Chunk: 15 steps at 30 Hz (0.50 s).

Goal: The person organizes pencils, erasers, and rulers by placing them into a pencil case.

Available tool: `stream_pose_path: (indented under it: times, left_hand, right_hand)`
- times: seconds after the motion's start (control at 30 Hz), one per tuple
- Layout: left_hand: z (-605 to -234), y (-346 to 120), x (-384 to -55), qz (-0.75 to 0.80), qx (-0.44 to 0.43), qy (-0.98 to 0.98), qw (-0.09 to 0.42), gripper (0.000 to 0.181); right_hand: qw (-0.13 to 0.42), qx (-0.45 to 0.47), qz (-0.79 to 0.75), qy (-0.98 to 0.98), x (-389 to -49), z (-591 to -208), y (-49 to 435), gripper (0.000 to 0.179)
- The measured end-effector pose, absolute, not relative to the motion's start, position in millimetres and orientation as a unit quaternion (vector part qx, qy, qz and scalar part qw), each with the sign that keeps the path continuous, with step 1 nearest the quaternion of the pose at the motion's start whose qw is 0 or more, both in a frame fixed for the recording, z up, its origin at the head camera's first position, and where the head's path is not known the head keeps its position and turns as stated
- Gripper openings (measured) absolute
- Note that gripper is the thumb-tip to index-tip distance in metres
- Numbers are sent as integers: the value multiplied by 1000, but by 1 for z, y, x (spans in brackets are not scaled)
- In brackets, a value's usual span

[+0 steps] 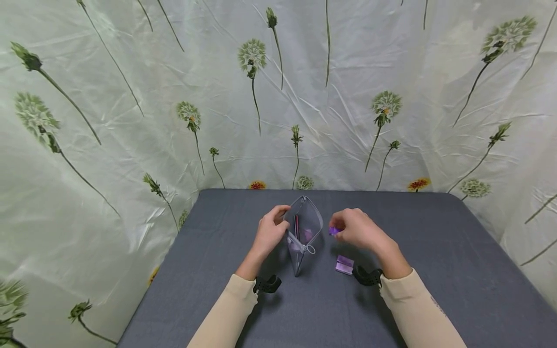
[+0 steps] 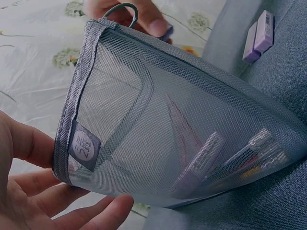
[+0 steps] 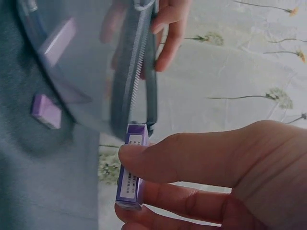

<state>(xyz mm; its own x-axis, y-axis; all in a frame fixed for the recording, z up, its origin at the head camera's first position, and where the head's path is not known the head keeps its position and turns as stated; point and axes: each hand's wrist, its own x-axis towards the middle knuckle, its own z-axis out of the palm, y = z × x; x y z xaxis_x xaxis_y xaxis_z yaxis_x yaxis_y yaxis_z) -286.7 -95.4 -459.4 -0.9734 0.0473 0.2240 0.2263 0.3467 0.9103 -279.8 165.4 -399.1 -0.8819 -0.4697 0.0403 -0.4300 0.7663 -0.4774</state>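
A grey mesh zip pouch (image 1: 314, 217) stands on the table with its mouth spread open. My left hand (image 1: 271, 233) holds its left rim, fingers on either side of the edge in the left wrist view. Through the mesh show a purple-and-white block (image 2: 200, 160), a clear triangular ruler (image 2: 181, 127) and several slim pen-like items (image 2: 242, 160). To the right of the mouth, my right hand (image 1: 360, 229) pinches a small purple box (image 3: 130, 167) with a white printed label between thumb and fingers, raised above the table.
Two more small purple boxes (image 1: 344, 265) lie side by side on the dark grey table (image 1: 209, 299), below my right hand. A ring pull (image 1: 310, 249) hangs at the pouch's near zip end. Behind the table hangs a white dandelion-print cloth (image 1: 226, 121).
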Motion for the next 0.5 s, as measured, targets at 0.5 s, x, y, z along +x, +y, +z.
stream_pose_path:
  times: [0.5]
  left_hand:
    - [-460, -94, -286, -568, -89, -814, 82, 43]
  right_hand:
    - [8, -264, -255, 930, -292, -391, 141, 18]
